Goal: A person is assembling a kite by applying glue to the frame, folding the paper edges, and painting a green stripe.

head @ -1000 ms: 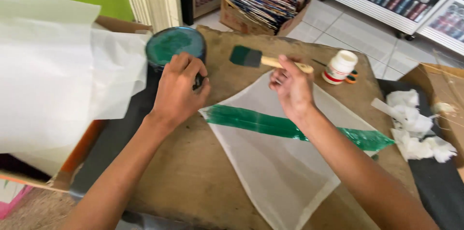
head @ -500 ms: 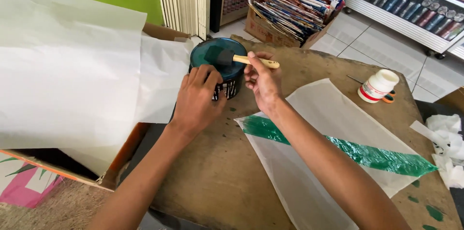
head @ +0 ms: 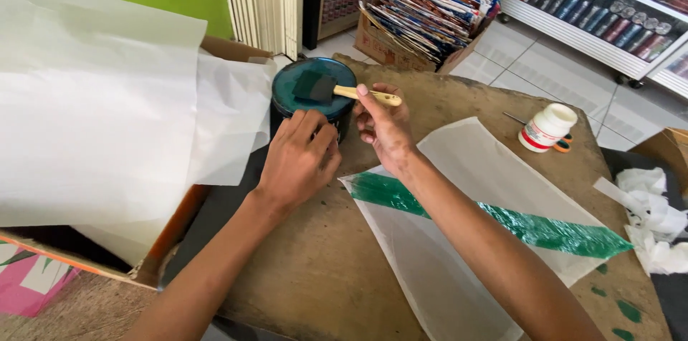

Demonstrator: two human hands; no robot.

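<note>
left hand [head: 297, 158]: i see it clasped around the near side of the paint tin [head: 313, 97], fingers curled on the wall, steadying it.
right hand [head: 383, 126]: i see it pinching the wooden handle of the foam brush [head: 337, 89] between thumb and fingertips; the grip is closed on the handle's far end.
foam brush: dark foam head lies over the tin's open top, on or just above the green paint; i cannot tell whether it touches. i judge it light, handle stiff, head soft and likely to drip once loaded.
paint tin: round, dark, 1 in number, standing upright at the table's far left edge, beside the white sheets [head: 100, 97]. i judge it fairly heavy with liquid and prone to tipping, so best held at the side wall, low down.
thin paper [head: 459, 169]: flat on the brown table [head: 308, 269], 1 green painted stripe [head: 502, 219] across it. i judge it flimsy, easily torn where wet.
glue bottle [head: 547, 127]: well apart, to the right.
</note>
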